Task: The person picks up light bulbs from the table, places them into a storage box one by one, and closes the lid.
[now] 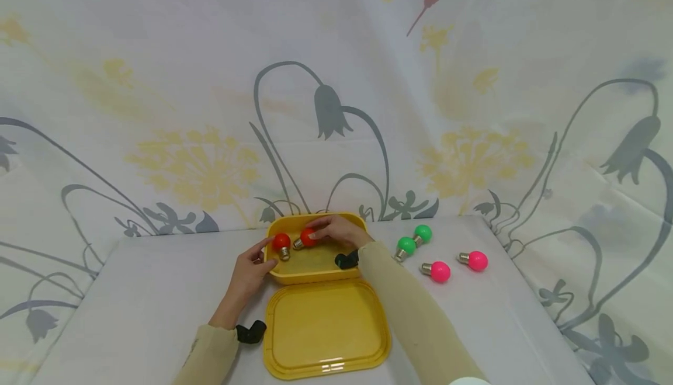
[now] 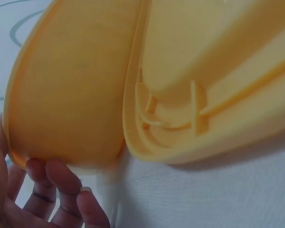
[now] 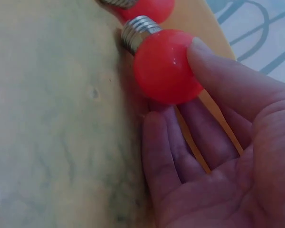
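Observation:
My right hand [image 1: 343,229] is over the yellow box [image 1: 323,276] and pinches a red light bulb [image 1: 308,236] by its round globe. In the right wrist view the thumb presses one side of that globe and the fingers lie under it, its metal screw base pointing away from the palm. A second red light bulb [image 1: 281,242] lies inside the box at its left end, base toward the front. My left hand [image 1: 249,271] grips the box's left end, thumb and fingers at the rim; in the left wrist view its curled fingertips [image 2: 61,175] touch the wall.
A yellow lid [image 1: 326,329] lies in front of the box, close against it. To the right of the box are two green bulbs [image 1: 406,246] and two pink bulbs [image 1: 439,271] on the white cloth. A patterned cloth [image 1: 210,81] hangs behind the table.

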### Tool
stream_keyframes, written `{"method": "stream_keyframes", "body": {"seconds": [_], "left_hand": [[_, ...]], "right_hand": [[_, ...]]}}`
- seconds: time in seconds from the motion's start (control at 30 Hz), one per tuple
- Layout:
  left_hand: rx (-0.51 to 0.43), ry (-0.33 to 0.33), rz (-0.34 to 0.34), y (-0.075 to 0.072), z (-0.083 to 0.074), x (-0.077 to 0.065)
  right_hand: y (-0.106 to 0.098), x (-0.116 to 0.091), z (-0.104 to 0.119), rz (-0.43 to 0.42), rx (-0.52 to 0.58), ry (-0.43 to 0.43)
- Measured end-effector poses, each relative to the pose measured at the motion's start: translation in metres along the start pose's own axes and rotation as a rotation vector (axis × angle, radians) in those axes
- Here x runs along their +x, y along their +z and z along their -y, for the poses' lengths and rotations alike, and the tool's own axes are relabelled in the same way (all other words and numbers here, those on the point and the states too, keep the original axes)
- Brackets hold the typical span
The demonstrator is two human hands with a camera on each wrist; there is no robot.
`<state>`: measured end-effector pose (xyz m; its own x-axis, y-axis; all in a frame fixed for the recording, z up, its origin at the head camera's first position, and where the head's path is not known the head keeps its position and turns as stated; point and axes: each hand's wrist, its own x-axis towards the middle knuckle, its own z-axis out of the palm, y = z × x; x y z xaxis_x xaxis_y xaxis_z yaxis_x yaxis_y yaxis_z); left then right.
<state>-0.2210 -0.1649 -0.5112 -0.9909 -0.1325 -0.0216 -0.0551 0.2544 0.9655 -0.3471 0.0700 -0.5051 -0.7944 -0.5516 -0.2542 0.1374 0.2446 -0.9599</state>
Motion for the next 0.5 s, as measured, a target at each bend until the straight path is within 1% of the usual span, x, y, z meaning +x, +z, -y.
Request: {"method": "stream_keyframes", "body": {"seconds": [0.13, 0.37, 0.5], "left_hand": [[0.015, -0.015, 0.001, 0.0003, -0.0002, -0.0011], [0.036, -0.04, -0.001, 0.0001, 0.0008, -0.0017], [0.015, -0.041, 0.004, 0.0014, -0.0007, -0.0003]], "right_hand": [[0.0004, -0.0014, -0.0011, -0.004, -0.002, -0.006], [0.0007, -0.0032, -0.0021, -0.009, -0.052, -0.036], [-0.0006, -0.0039, -0.0001, -0.013, -0.066, -0.046]]}}
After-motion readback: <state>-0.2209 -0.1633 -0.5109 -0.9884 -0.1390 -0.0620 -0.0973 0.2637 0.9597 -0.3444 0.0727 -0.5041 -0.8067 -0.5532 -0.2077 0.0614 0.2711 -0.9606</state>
